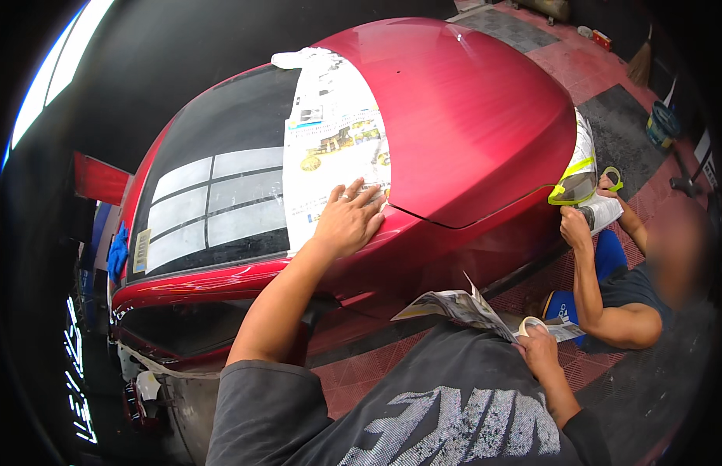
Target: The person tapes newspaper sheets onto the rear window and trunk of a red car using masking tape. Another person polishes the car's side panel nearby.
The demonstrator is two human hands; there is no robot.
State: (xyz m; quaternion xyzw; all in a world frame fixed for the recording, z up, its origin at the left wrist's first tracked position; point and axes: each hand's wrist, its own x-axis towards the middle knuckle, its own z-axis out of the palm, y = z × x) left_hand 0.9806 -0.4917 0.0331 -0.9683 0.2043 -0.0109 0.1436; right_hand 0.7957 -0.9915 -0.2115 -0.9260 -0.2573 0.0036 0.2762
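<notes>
My left hand [349, 220] lies with fingers spread across the lower edge of a newspaper sheet [322, 167]. The sheet covers the base of the windshield [213, 182] of a red car, beside its hood [470, 109]. Down by my shirt, my right hand [538, 349] is closed around a roll of masking tape [530, 323]. More newspaper [470, 304] is gripped along with the roll, its folded leaves spreading out to the left. Part of that paper is hidden behind my hand.
At the front right, a co-worker [625, 287] crouches at the headlight [576, 189], which has yellow-green tape around it. They hold paper and a yellow-green tape roll [616, 179]. A blue cloth [118, 252] hangs at the car's far left. A bucket [662, 124] and broom [640, 62] stand at right.
</notes>
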